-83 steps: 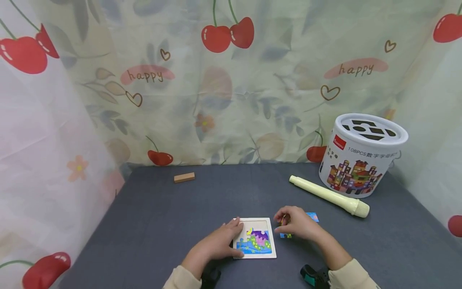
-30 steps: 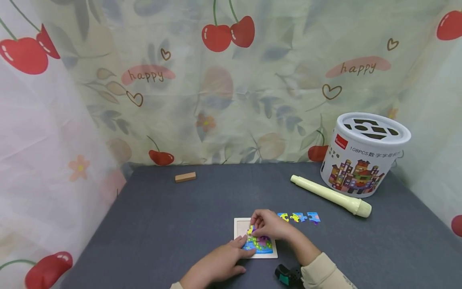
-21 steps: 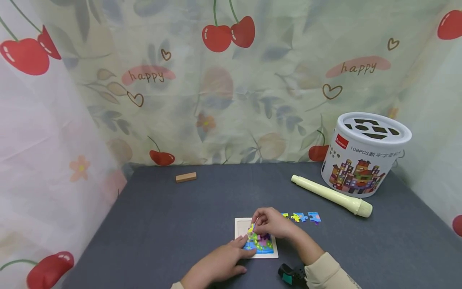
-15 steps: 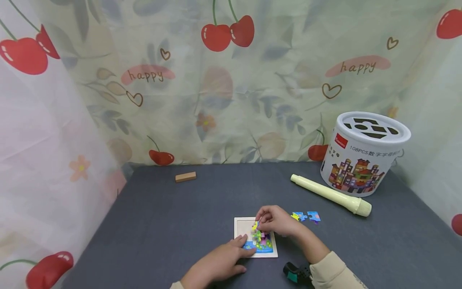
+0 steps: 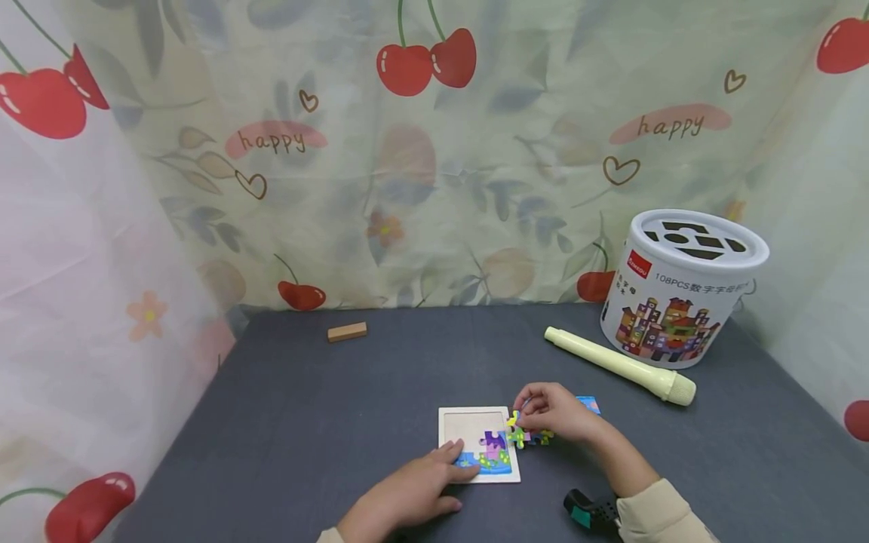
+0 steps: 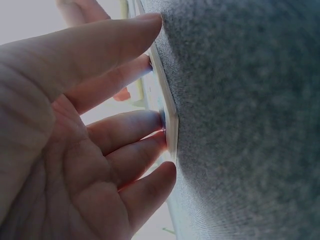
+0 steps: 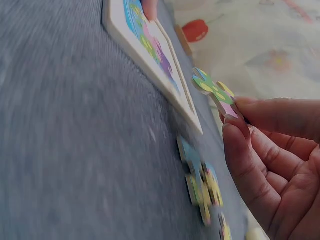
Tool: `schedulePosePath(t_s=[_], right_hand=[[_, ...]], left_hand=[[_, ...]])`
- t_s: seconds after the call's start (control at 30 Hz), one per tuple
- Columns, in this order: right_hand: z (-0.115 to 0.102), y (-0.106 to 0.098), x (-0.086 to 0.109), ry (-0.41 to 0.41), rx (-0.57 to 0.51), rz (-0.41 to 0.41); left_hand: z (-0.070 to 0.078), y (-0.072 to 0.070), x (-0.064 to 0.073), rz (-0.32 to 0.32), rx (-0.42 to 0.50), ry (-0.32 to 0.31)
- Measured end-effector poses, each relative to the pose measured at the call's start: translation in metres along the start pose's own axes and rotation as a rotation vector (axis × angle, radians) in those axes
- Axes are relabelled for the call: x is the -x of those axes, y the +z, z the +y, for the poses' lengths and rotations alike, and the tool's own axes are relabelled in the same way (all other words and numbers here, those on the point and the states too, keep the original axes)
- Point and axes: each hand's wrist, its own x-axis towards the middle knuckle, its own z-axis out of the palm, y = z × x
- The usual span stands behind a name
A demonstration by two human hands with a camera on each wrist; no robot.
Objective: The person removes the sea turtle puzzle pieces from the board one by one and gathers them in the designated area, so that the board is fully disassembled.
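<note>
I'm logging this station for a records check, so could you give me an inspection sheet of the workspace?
Surface: dark table, looks flat.
Job's things: puzzle tray lies on the table, only partly filled; loose pieces lie to its right.
Clutter: brown block at the back left; pale yellow microphone and white bucket at the right.
Grips: left grip touches the tray with fingers extended; right grip pinches a puzzle piece near the tray's right edge.
Cables: nothing seen.
Surroundings: cherry-print curtain behind the table.

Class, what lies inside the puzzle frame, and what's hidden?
Coloured pieces lie low in the frame, bare above them. What the left hand covers, lower left, can't be seen.
</note>
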Motion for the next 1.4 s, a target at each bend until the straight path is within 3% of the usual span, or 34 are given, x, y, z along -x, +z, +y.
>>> schedulePosePath(t_s=[0.67, 1.1, 1.4], right_hand=[[0.035, -0.042, 0.031, 0.073, 0.035, 0.087], [0.036, -0.045, 0.037, 0.105, 0.01, 0.066], [0.033, -0.043, 0.038, 0.14, 0.058, 0.086]], left_hand=[[0.001, -0.001, 0.002, 0.0, 0.008, -0.012], [0.0, -0.001, 0.001, -0.014, 0.025, -0.019], [-0.001, 0.0, 0.001, -0.001, 0.01, 0.003]])
